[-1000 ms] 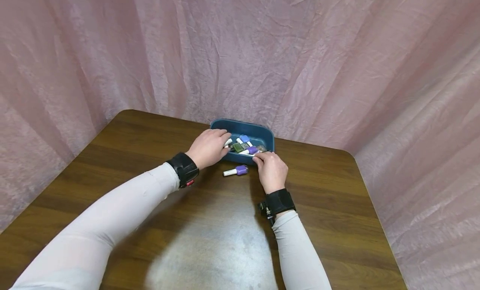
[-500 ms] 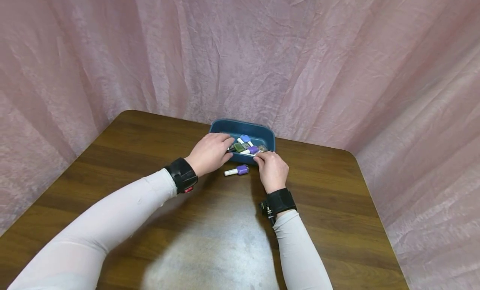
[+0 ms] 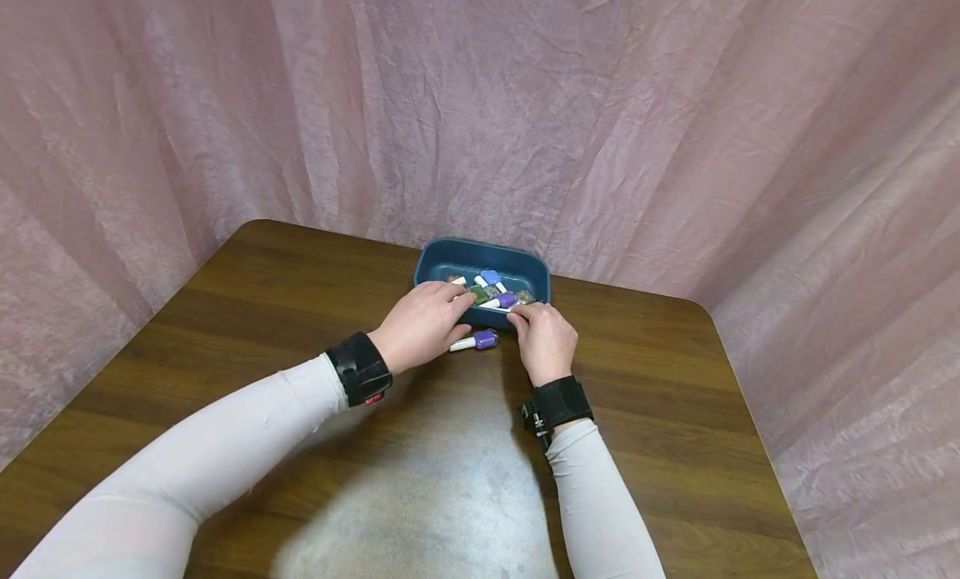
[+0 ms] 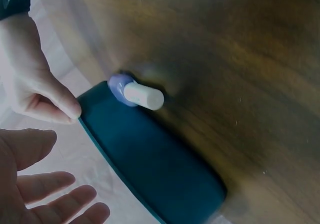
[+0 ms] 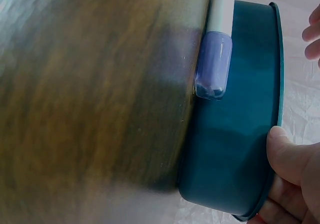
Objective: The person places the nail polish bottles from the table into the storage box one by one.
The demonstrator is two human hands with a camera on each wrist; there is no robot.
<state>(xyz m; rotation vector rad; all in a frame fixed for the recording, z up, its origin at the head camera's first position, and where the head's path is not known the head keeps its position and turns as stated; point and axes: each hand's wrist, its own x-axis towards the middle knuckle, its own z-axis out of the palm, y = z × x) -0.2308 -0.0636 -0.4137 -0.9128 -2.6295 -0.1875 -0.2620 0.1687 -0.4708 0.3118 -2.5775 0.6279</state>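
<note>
A dark teal plastic bin (image 3: 483, 250) stands at the back of the table, with several nail polish bottles inside, among them a purple one (image 3: 506, 299) and a blue one (image 3: 491, 277). My right hand (image 3: 546, 341) grips its near right rim, thumb outside the wall in the right wrist view. My left hand (image 3: 422, 325) hovers at the near left rim with fingers spread, holding nothing in the left wrist view. Just below its thumb, a purple nail polish bottle (image 3: 486, 339) with a white cap lies on the table before the bin. The left fingers hide part of the bin's contents.
The brown wooden table (image 3: 660, 412) reaches back to a pink curtain (image 3: 495, 112), which hangs close behind the bin. A green bottle (image 3: 478, 295) lies among the others in the bin.
My left hand has drawn back out of the bin toward the near rim and the loose purple bottle, uncovering a white-capped bottle at the bin's left. My right hand stays on the rim.
</note>
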